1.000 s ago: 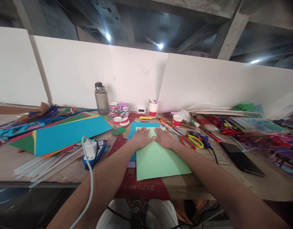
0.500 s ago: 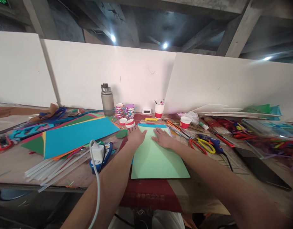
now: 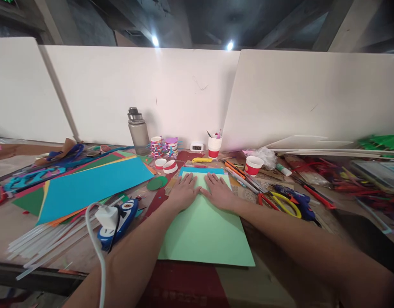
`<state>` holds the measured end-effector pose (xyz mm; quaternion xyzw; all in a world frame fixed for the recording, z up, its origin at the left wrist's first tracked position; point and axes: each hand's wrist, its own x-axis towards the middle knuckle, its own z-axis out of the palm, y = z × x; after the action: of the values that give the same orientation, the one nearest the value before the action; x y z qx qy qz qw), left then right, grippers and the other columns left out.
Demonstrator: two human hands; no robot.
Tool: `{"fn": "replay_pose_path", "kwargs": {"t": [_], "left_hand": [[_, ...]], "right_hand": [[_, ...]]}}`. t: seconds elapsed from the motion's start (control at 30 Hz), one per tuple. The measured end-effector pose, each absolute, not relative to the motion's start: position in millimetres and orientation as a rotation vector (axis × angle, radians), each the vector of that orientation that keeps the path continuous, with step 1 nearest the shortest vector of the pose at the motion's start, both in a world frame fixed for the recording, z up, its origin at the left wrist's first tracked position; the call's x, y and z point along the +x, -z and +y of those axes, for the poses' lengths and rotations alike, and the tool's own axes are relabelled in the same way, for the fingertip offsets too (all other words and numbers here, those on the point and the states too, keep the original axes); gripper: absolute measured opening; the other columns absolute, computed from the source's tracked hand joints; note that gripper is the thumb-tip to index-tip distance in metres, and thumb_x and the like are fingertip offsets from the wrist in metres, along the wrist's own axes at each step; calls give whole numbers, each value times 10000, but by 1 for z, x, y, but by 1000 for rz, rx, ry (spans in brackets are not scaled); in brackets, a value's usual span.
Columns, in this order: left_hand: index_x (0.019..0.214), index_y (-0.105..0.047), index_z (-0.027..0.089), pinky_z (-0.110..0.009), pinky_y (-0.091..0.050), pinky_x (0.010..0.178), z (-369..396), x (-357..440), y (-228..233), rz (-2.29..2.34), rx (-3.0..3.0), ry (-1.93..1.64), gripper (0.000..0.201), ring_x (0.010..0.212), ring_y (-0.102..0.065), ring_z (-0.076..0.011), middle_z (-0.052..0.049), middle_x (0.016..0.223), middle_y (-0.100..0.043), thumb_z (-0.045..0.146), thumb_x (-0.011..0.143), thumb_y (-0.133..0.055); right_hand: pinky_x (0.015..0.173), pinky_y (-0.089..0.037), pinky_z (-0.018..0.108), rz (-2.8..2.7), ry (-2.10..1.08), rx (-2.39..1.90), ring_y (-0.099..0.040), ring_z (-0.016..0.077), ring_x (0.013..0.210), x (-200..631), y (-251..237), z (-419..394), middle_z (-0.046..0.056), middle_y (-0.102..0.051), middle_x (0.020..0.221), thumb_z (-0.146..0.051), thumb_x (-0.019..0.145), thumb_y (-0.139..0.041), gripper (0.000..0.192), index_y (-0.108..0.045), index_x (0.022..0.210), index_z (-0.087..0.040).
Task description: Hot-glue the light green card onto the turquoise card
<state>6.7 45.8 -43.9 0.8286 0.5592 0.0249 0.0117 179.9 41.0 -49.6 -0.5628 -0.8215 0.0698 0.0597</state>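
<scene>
A light green sheet of paper (image 3: 210,239) lies flat in front of me, with the edge of a blue sheet (image 3: 200,170) showing beyond its far side. My left hand (image 3: 184,192) rests palm down on the left of the green sheet's far part, fingers stretched out. On the right of the same part, my right hand (image 3: 219,191) also lies flat. Both thumbs come close together near the middle of the sheet. Neither hand grips anything.
To the left are stacked coloured sheets (image 3: 97,184), white sticks (image 3: 52,241) and a power strip with a white plug (image 3: 107,217). Behind stand a bottle (image 3: 139,134), paper cups and a small clock (image 3: 197,147). Yellow-handled scissors (image 3: 286,205) and a glue gun (image 3: 299,201) lie right.
The hands have drawn closer together on the green sheet, thumbs now nearly meeting. The view has shifted, so the sheet appears larger and nearer.
</scene>
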Motion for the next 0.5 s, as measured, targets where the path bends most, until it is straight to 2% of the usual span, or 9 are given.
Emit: {"fn": "replay_pose_path", "kwargs": {"t": [0.27,0.4,0.5], "left_hand": [[1447,-306,156,-417,-133,1153,39,15,38,1758,2521,-80,611,1431,-145,-223,-97,1544,-213,503,950,-231],[1422,-342,175,-411,-175,1139,34,19,33,1796,2486,-94,585,1420,-191,-226,-98,1537,-239,504,945,-265],[1421,-342,162,-423,-175,1137,31,20,31,1780,2489,-106,587,1419,-186,-252,-109,1535,-243,498,946,-269]], "right_hand": [[1138,-147,438,-2603,-220,-1535,-98,262,1432,214,54,43,134,-151,1552,-677,885,-113,843,-216,1483,-93],[1126,-196,420,-2544,-170,-1545,-196,270,1411,206,43,55,157,-289,1507,-577,931,-205,722,-324,1438,-77],[1121,-216,371,-2457,-118,-1491,-300,240,1368,186,28,71,151,-368,1468,-450,960,-263,600,-350,1420,-75]]}}
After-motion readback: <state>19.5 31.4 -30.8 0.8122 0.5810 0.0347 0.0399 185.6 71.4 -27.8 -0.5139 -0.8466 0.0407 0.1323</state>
